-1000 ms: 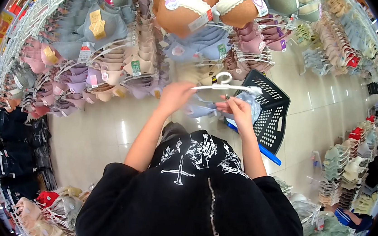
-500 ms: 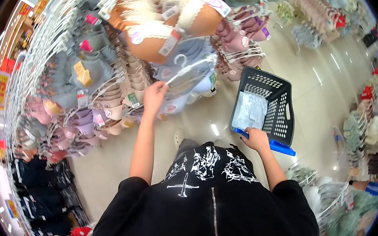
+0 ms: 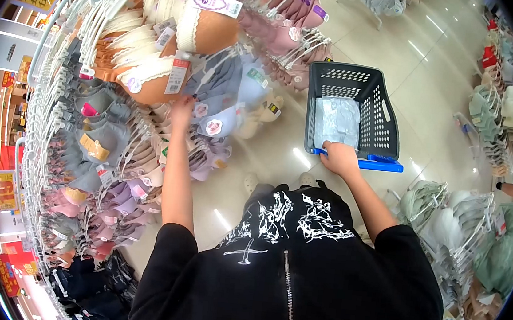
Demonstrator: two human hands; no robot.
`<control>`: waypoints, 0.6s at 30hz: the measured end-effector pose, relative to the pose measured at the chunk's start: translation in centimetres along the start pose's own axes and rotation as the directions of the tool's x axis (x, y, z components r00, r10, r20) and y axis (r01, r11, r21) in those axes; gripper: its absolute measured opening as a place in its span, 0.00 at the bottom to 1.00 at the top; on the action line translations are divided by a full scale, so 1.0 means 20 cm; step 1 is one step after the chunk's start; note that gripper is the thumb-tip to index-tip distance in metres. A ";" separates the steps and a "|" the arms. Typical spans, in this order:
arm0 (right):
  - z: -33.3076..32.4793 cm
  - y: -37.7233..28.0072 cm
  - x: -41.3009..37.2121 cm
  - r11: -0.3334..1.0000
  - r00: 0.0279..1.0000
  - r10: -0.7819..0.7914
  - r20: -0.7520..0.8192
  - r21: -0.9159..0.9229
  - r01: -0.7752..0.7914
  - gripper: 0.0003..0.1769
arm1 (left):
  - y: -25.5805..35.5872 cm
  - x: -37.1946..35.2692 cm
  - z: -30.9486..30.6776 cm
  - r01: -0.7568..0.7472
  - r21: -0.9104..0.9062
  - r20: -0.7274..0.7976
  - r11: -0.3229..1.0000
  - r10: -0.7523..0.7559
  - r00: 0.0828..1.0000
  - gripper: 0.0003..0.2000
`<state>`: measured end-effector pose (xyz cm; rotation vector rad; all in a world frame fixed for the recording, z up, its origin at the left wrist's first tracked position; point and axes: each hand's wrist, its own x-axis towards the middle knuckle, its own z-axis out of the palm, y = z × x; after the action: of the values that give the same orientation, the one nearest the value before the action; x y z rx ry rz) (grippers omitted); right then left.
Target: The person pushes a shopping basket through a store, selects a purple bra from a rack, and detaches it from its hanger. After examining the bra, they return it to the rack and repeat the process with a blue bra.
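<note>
My left hand (image 3: 181, 113) is at the rack, against the light blue bras (image 3: 229, 86) and just below the orange and cream bras (image 3: 213, 31). Its fingers are blurred, and I cannot make out whether they hold anything. A red and white price tag (image 3: 178, 77) hangs just above that hand. My right hand (image 3: 339, 158) is closed on the blue handle (image 3: 381, 165) of a dark grey shopping basket (image 3: 382, 120). Inside the basket lies a pale, shiny plastic package (image 3: 337, 121).
Pink bras (image 3: 281, 34) hang beyond the orange ones. Grey bras (image 3: 101, 139) fill the rack at left, with dark clothes (image 3: 93, 283) below. More racks with green bras (image 3: 498, 245) stand at right. Part of a person's arm (image 3: 509, 187) shows at the far right edge.
The white hanger that was in my left hand no longer shows there, and that hand has moved left among the hanging bras. The view has shifted; my right hand keeps the basket handle.
</note>
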<state>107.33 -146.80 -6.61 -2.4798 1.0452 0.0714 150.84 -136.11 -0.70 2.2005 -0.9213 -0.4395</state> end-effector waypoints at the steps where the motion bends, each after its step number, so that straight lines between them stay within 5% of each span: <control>1: 0.00 0.00 0.00 1.000 1.000 0.002 -0.021 0.022 -0.002 0.12 | -0.12 0.04 0.05 -0.014 0.038 0.047 0.999 0.012 0.999 0.10; 7: 0.01 -0.02 0.00 0.997 0.997 0.037 -0.066 0.064 -0.033 0.10 | -0.15 -0.11 0.16 -0.130 0.341 0.074 0.931 0.111 0.991 0.10; 14: -0.03 -0.07 0.01 0.998 0.999 0.048 -0.019 0.042 -0.047 0.09 | 0.03 -0.06 0.03 -0.329 0.351 -0.260 0.877 0.429 0.865 0.11; 18: -0.03 -0.06 0.03 0.998 0.999 0.052 -0.009 0.034 -0.051 0.09 | 0.10 0.00 -0.01 -0.069 0.022 -0.124 0.997 0.071 0.990 0.11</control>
<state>108.55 -146.79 -5.70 -2.4258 1.1055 0.0577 149.95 -136.96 0.79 2.1774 -0.9343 -0.2589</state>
